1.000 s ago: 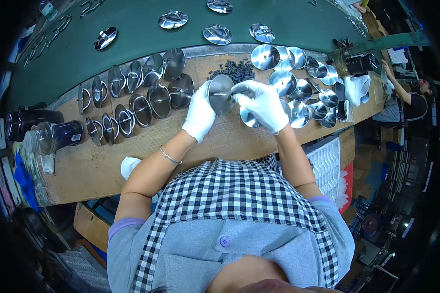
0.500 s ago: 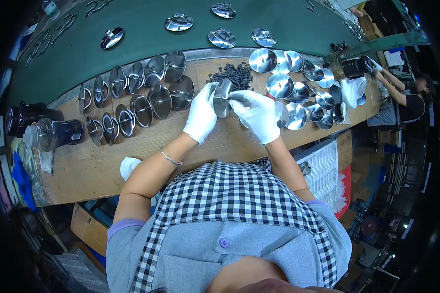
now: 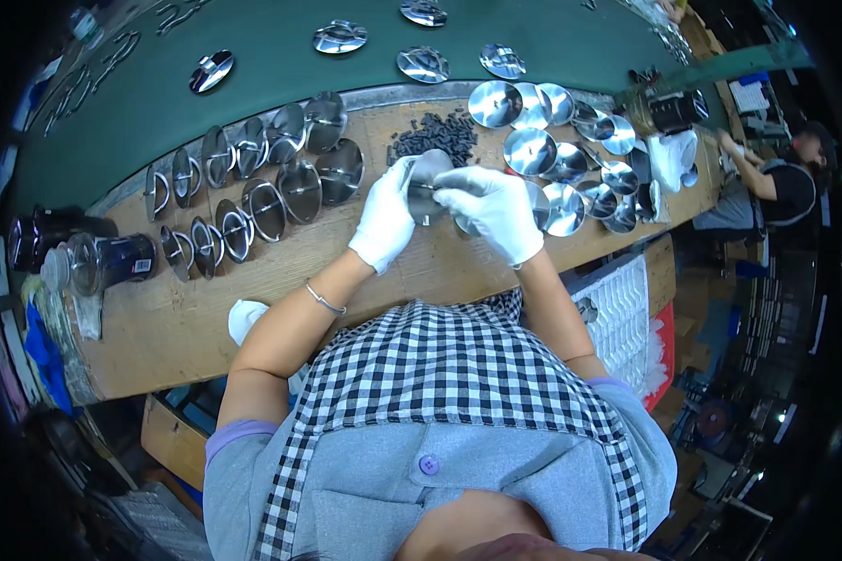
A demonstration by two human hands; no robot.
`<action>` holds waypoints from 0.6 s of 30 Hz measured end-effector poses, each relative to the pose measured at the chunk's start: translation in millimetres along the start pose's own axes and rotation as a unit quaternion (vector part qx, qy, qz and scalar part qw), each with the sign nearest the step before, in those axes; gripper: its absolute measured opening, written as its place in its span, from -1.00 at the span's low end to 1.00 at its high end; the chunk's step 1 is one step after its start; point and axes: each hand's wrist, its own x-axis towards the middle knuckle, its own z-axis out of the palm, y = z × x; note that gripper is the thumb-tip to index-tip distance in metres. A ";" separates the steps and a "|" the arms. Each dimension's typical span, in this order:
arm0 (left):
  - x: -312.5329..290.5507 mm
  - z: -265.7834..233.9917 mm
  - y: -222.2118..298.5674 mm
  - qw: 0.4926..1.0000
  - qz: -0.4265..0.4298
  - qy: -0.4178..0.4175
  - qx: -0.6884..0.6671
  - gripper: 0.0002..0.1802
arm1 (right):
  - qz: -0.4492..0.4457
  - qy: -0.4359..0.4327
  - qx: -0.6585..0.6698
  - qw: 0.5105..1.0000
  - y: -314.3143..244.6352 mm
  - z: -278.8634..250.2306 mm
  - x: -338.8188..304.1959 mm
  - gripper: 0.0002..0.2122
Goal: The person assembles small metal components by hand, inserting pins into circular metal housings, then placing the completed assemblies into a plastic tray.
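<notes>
My left hand [image 3: 386, 220], in a white glove, grips a round shiny metal lid [image 3: 425, 172] by its left edge and holds it tilted above the wooden bench. The white-gloved right hand [image 3: 499, 214] has its thumb and fingers pinched together at the lid's middle. Whatever lies between those fingertips is hidden. Just beyond the lid is a pile of small black cylindrical pieces [image 3: 437, 137]. To the left, metal lids with strap handles [image 3: 299, 191] stand on edge in two rows. Overlapping shiny discs [image 3: 530, 151] lie to the right of my hands.
Behind the bench [image 3: 173, 323] runs a green surface [image 3: 271, 51] carrying several spaced lids [image 3: 341, 36]. Dark jars [image 3: 126, 255] stand at the bench's left end, and a black container [image 3: 675, 112] is at the right. Farther right, a co-worker [image 3: 767, 182] reaches toward the bench.
The lid in my left hand has turned to show more of its broad face. My right hand has tilted slightly, its fingertips still at the lid's middle. The co-worker's arms have shifted.
</notes>
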 end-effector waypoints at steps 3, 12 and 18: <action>-5.9 6.5 5.2 0.998 0.061 -0.016 0.032 -0.68 | -0.054 0.129 -0.046 0.989 7.5 -6.2 -8.1 -0.69; 0.3 3.7 3.4 0.981 0.086 -0.064 0.160 -0.73 | 0.129 0.049 0.069 0.988 27.0 -21.1 -60.0 -0.71; 10.2 0.5 1.5 0.999 0.032 0.019 0.039 -0.71 | 0.051 -0.008 -0.204 0.978 44.4 -10.9 -60.4 -0.74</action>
